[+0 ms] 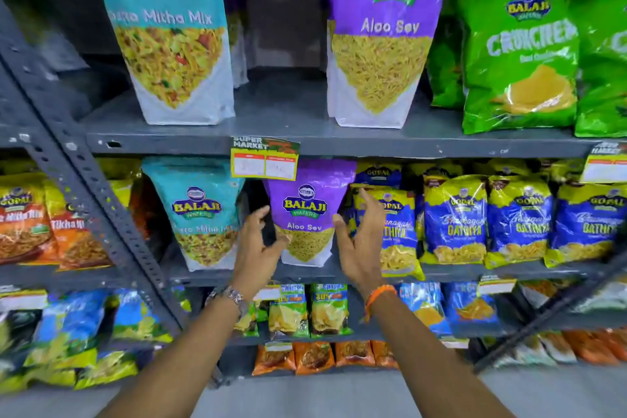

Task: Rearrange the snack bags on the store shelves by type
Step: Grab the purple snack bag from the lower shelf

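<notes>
A small purple Aloo Sev bag [307,210] stands upright on the middle shelf [305,273]. My left hand [259,244] is at its left edge and my right hand [359,241] at its right edge. Both hands have spread fingers close to the bag; neither visibly grips it. A small teal Mitha Mix bag [200,214] stands just left of the purple one. On the upper shelf stand a large teal Mitha Mix bag [169,34] and a large purple Aloo Sev bag [383,34].
Blue and yellow Gathiya bags [454,220] fill the middle shelf to the right, green Crunchex bags [519,61] the upper right. Orange bags [30,224] sit left of a slanted grey upright [101,200]. A price tag [264,158] hangs from the upper shelf edge. Lower shelves hold several small bags.
</notes>
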{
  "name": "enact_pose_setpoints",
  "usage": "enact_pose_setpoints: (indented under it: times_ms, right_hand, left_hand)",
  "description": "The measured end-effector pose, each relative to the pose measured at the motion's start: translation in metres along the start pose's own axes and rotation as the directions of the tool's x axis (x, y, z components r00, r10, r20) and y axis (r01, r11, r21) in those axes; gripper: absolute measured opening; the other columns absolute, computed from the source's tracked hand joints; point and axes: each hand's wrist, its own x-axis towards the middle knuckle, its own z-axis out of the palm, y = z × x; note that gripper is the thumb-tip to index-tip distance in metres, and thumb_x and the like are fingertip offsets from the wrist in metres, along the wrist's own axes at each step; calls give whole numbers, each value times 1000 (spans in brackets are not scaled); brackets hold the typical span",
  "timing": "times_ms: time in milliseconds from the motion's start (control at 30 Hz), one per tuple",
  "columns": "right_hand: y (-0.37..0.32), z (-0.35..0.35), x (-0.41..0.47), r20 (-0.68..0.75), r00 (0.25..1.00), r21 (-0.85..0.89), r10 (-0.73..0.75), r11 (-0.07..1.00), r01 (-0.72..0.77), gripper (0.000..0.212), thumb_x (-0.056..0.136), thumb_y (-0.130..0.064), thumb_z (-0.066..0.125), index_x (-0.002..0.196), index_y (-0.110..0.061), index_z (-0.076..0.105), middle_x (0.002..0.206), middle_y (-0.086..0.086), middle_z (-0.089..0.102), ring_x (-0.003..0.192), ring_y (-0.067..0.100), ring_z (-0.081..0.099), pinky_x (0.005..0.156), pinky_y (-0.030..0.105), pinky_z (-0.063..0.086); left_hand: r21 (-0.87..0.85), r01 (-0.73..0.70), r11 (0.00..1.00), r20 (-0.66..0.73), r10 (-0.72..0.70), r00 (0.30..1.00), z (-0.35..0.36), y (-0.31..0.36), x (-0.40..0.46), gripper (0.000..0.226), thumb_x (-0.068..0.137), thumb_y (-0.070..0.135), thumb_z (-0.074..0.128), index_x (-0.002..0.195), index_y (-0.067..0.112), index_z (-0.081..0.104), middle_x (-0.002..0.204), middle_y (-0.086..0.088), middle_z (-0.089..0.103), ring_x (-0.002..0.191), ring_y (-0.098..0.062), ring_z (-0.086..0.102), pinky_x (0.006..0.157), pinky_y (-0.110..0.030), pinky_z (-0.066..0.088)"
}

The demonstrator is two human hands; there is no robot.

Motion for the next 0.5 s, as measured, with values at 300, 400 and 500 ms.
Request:
enact_pose_setpoints:
  times_ms: [300, 400, 500]
  right_hand:
    - [65, 26, 21, 300, 907, 33, 296, 947, -320, 104, 67, -34, 83, 151, -11, 25, 151, 14, 37, 138, 22, 39, 118, 42, 35]
    - [73, 38, 31, 446, 826, 117, 344, 893, -435, 106, 63, 1, 88, 147, -10, 25, 137, 10, 53, 123, 15, 58, 105, 36, 52]
    - [76, 53, 35, 516, 784, 147, 345, 866, -478, 99, 61, 12, 86, 141, -7, 31, 135, 14, 59, 120, 21, 63, 102, 42, 54]
  left_hand:
    - [-132, 144, 981, 16, -144, 990, 28, 0, 50, 72, 88, -3, 73, 146, 7, 31, 120, 18, 54, 87, 30, 58, 84, -9, 52]
    - [-188, 208, 960, -19, -215, 976, 30, -12, 66, 72, 83, 0, 79, 133, 13, 29, 112, 12, 57, 84, 16, 67, 78, -11, 55]
    - [-231, 206, 951, -19, -216, 976, 31, -18, 79, 82, 81, 1, 82, 139, 11, 26, 120, -2, 65, 101, -12, 69, 92, -28, 57]
